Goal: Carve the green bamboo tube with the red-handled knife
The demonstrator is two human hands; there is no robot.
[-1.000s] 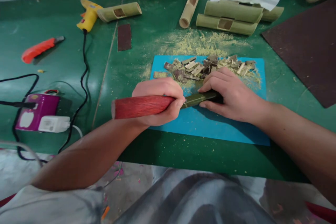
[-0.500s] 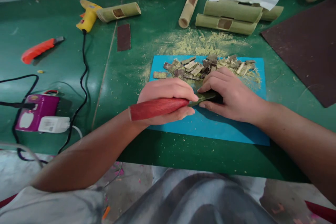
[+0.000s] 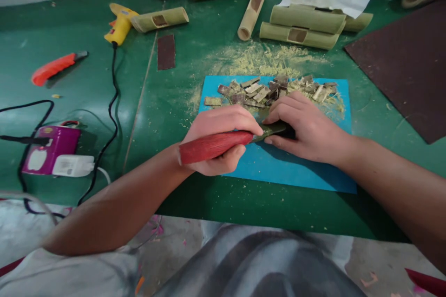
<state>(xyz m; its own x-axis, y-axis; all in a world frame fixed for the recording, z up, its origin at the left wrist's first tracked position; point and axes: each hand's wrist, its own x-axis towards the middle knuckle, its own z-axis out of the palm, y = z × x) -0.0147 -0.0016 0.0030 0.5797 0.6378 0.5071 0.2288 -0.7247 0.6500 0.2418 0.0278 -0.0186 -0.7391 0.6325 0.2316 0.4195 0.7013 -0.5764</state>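
My left hand [image 3: 223,130] is wrapped round the red wooden handle [image 3: 209,147] of a carving tool. The tool's tip lies against a small dark green bamboo piece [image 3: 273,129]. My right hand [image 3: 306,125] presses that piece down on the blue cutting mat [image 3: 278,167], fingers closed over it. Most of the piece is hidden under those fingers. Just beyond both hands, on the mat, lies a heap of bamboo chips [image 3: 272,90].
Several cut bamboo tubes [image 3: 299,25] lie at the back of the green table, with sawdust [image 3: 265,58] before them. A yellow glue gun [image 3: 120,25], an orange utility knife [image 3: 52,67] and a purple power strip [image 3: 50,153] are at left. A dark brown sheet [image 3: 407,60] lies at right.
My left hand has pushed the red-handled tool to the right, toward the bamboo piece, so less of the handle sticks out on the left. My right hand has stayed in place.
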